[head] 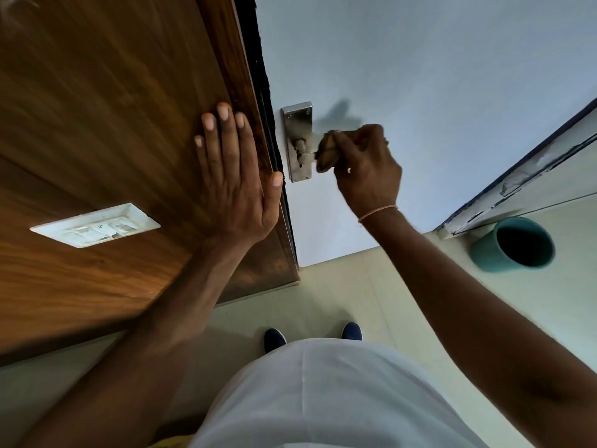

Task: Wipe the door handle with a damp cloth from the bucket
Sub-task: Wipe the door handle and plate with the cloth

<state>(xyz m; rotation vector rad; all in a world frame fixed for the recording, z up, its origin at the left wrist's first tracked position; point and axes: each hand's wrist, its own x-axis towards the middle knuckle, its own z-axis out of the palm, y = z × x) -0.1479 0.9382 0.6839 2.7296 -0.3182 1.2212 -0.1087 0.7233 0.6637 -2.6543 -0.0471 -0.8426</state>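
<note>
A steel door handle on a long backplate (297, 124) is fixed to the pale blue door (420, 76). My right hand (366, 169) is closed around a brownish cloth (327, 153), which is wrapped over the lever and hides most of it. Flat against the brown wooden panel (97, 108), my left hand (235, 179) rests with fingers spread, its thumb near the door's edge. A teal bucket (513, 245) stands on the floor at the right, its inside dark.
A white switch plate (95, 225) sits on the wooden panel at the left. A worn frame edge (517, 176) runs diagonally at the right, just above the bucket. My two dark shoes (274, 339) stand on the cream tiled floor (339, 286) before the door.
</note>
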